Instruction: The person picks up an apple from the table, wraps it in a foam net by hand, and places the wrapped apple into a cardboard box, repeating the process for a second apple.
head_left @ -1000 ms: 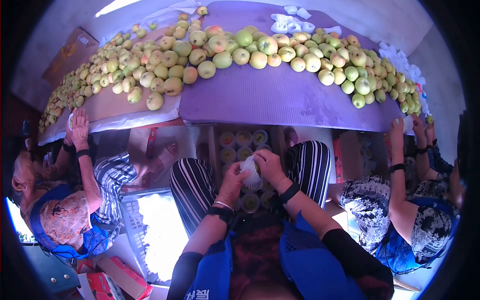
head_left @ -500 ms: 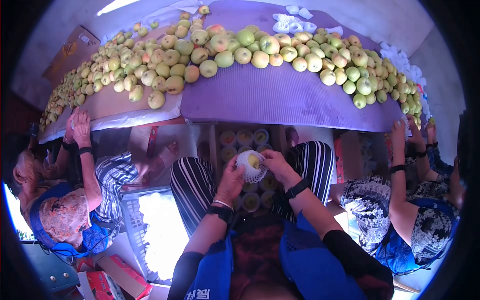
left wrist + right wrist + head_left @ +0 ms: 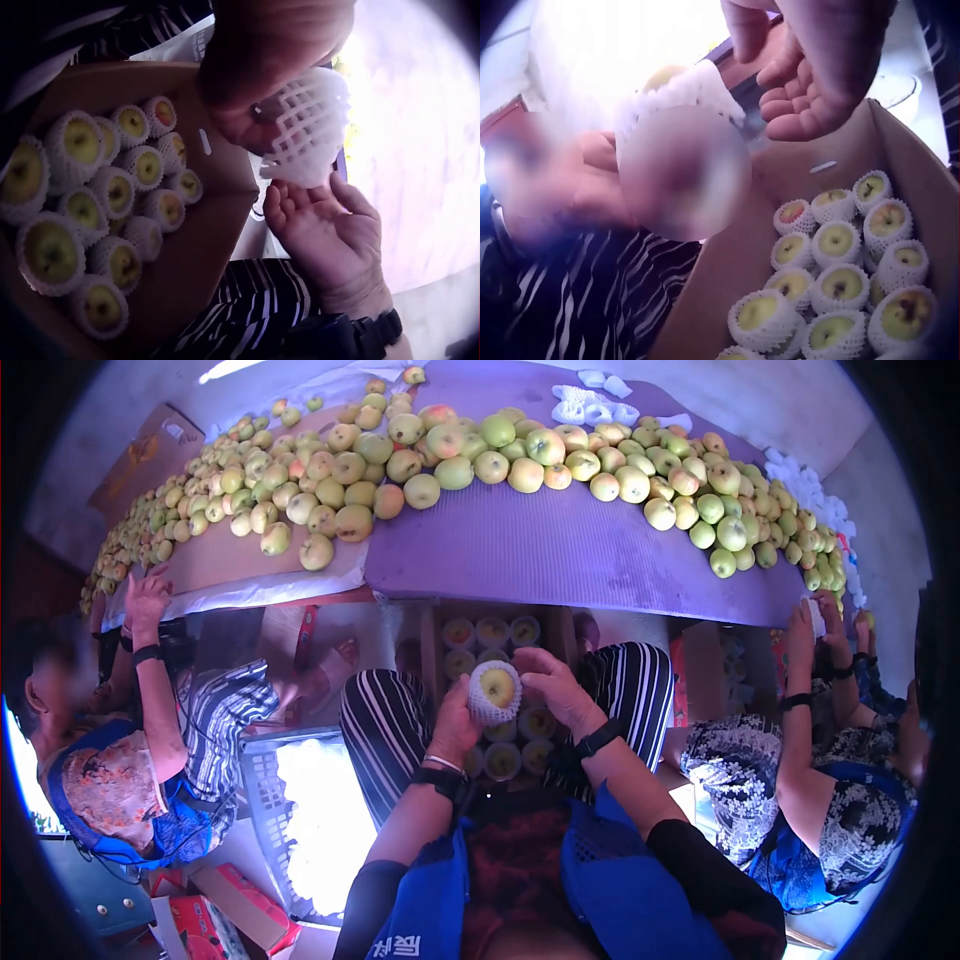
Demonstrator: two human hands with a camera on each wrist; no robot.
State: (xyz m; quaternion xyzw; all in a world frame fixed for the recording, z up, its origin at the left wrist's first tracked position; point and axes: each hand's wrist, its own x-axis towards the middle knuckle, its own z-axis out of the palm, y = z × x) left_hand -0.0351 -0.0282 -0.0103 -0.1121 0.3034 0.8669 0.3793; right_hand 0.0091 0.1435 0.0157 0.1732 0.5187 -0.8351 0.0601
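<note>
My left hand [image 3: 457,720] grips a pale yellow-green apple [image 3: 497,687] in a white foam net [image 3: 482,709]; the apple's bare top faces up. Beside the apple, my right hand [image 3: 556,688] has loosely bent fingers and holds nothing. In the left wrist view, the foam net [image 3: 315,124] hides most of the apple, and the right palm [image 3: 330,244] lies turned up close by it. Below both hands stands a cardboard box [image 3: 757,180] with rows of netted apples [image 3: 836,240]. Part of the right wrist view is blurred over the left hand.
A long heap of loose apples [image 3: 340,465] covers the back of the purple-matted table [image 3: 500,550]. Foam nets [image 3: 590,408] lie behind it. A grey crate [image 3: 262,800] stands at my left. People sit on both sides, hands [image 3: 148,600] at the table edge.
The apple has turned upright in its net and sits in my left hand. My right hand has let go of the net and drawn slightly away. The person at left has parted their hands.
</note>
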